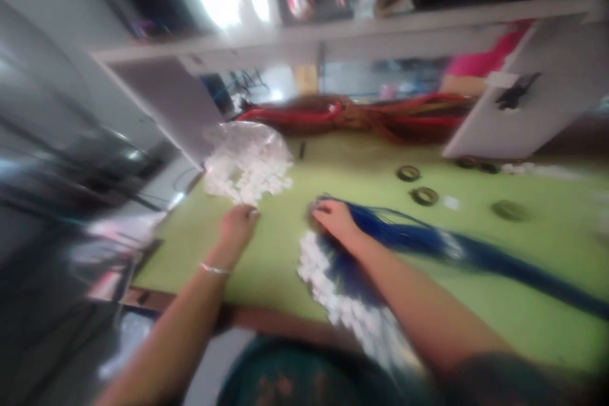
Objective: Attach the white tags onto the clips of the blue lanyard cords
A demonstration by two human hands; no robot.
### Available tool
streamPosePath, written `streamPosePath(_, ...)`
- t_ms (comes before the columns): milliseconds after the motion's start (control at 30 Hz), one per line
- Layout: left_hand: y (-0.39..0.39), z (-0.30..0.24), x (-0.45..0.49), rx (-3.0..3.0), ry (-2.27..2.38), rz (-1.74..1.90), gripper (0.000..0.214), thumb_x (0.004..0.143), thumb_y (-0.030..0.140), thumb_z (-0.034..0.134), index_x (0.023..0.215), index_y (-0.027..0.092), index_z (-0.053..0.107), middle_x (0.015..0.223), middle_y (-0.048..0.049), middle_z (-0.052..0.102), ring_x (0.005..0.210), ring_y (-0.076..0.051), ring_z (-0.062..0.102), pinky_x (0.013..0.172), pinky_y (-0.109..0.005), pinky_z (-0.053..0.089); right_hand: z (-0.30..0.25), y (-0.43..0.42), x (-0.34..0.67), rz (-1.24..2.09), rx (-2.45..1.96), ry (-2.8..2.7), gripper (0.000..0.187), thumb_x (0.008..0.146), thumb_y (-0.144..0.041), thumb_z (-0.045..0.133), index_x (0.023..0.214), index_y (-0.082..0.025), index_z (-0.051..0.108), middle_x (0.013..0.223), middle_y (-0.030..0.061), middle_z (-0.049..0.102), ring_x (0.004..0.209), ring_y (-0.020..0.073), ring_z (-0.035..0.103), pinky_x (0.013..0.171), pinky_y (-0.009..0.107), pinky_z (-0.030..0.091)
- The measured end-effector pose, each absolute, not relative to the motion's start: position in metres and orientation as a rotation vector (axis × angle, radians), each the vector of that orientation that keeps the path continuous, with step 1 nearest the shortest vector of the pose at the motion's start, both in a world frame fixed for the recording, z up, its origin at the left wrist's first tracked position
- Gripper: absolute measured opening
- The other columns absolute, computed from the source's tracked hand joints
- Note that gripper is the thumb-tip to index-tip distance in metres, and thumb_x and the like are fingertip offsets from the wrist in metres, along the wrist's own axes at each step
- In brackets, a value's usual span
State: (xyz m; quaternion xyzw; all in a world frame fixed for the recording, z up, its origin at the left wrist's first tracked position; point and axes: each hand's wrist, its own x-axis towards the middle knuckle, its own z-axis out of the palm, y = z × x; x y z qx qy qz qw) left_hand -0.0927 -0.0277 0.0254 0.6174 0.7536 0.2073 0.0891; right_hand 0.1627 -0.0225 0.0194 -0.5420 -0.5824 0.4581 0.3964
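Note:
My left hand [238,225] is closed in a pinch at the near edge of a heap of small white plastic pieces [252,171], which spills from a clear plastic bag [257,133]. What lies in that pinch is too blurred to make out. My right hand [335,217] is closed on the left end of a bundle of blue wires [409,228], which stretches away to the right across the green tabletop [276,266]. Below my right forearm, blue wires with white connectors [342,304] on their ends hang over the table's front edge.
Rolls of dark tape [423,196] lie right of centre, near a small white piece [451,203]. Red and brown wire bundles [333,114] run along the back. A shelf [304,38] spans above, with side panels [518,95] standing on the table.

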Motion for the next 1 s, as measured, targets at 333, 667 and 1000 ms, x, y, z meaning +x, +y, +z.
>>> streamPosePath(333, -0.009, 0.037, -0.003, 0.843, 1.124, 1.112, 0.033, 0.063, 0.017, 0.072, 0.095, 0.008, 0.069, 0.059, 0.0006, 0.058, 0.049, -0.006, 0.048, 0.048, -0.018, 0.035, 0.011, -0.017, 0.167, 1.094, -1.259, -1.523, 0.013, 0.072, -0.023, 0.058, 0.065, -0.017, 0.067, 0.063, 0.0011, 0.064, 0.064, 0.0158, 0.058, 0.065, 0.028, 0.047)
streamPosePath(667, -0.014, 0.009, 0.01, 0.898, 1.119, 0.961, 0.024, 0.074, 0.034, 0.07, 0.07, 0.013, 0.059, 0.055, 0.0016, 0.052, 0.042, -0.004, 0.038, 0.037, -0.018, 0.019, 0.015, -0.024, 0.164, 0.769, -1.3, -1.656, 0.013, 0.07, -0.025, 0.05, 0.062, -0.018, 0.057, 0.058, -0.0015, 0.057, 0.056, 0.0121, 0.047, 0.056, 0.024, 0.037)
streamPosePath(1000, -0.012, 0.007, 0.007, 1.087, 1.19, 0.919, 0.031, 0.078, 0.046, 0.064, 0.069, 0.016, 0.06, 0.054, 0.0012, 0.052, 0.042, -0.006, 0.035, 0.037, -0.02, 0.019, 0.014, -0.027, 0.163, 0.689, -1.309, -1.796, 0.011, 0.069, -0.02, 0.048, 0.063, -0.018, 0.057, 0.056, -0.0019, 0.056, 0.052, 0.0109, 0.044, 0.053, 0.022, 0.033)
